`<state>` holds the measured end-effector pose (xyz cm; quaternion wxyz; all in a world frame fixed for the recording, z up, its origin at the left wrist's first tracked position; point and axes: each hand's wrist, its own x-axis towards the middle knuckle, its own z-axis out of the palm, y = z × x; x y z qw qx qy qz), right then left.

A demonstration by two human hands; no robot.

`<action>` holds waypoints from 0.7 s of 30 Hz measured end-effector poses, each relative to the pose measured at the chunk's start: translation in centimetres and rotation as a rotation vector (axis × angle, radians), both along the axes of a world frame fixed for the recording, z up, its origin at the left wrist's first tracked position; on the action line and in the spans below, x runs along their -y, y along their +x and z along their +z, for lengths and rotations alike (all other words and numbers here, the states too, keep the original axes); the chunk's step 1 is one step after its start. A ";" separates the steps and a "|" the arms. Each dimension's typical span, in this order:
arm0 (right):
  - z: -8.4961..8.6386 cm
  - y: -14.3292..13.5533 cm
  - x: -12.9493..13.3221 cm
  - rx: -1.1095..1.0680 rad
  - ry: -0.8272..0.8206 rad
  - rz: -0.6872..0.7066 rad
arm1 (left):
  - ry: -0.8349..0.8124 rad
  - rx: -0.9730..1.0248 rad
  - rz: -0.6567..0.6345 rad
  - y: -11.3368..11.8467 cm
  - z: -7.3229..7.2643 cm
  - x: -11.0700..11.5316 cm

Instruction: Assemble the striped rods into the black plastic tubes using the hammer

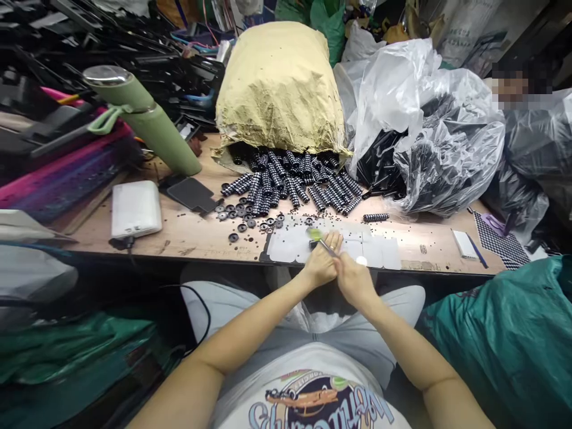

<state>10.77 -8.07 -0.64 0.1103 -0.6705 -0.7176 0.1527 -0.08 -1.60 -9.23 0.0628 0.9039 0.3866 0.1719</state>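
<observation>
My left hand [320, 262] and my right hand [355, 281] meet close together over white sheets [384, 252] at the table's front edge. The fingers of my right hand are wrapped round a slim greyish tool [328, 248] that slants up to the left across my left hand. A blurred yellow-green piece [314, 233] shows near its far end. A small black part [313, 244] sticks out from my closed left hand, most of it hidden by the fingers. Beyond lie black ribbed rollers [268, 182] with pale dotted rows, and dark round discs [241, 210].
A yellow sack [277, 83] stands behind the rollers. Clear plastic bags [451, 143] of black parts fill the right. Leftward are a green flask [156, 128], a white box [136, 208] with a cable, and a dark flat plate [190, 193]. One roller [376, 217] lies apart.
</observation>
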 end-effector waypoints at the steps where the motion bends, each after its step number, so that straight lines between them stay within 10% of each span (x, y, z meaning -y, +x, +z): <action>1: -0.5 -0.5 -0.2 0.067 -0.060 0.042 | 0.007 0.012 -0.012 -0.1 -0.1 -0.3; 11: -0.6 4.7 -1.8 0.102 0.054 -0.164 | -0.321 0.163 0.028 -0.5 3.9 -2.4; 15: -2.7 6.8 -1.8 0.223 -0.014 -0.205 | -0.278 0.374 0.597 -3.3 6.2 -8.6; 21: -3.2 8.1 -9.5 0.232 0.171 -0.180 | -0.343 0.438 0.747 -5.2 6.0 -16.9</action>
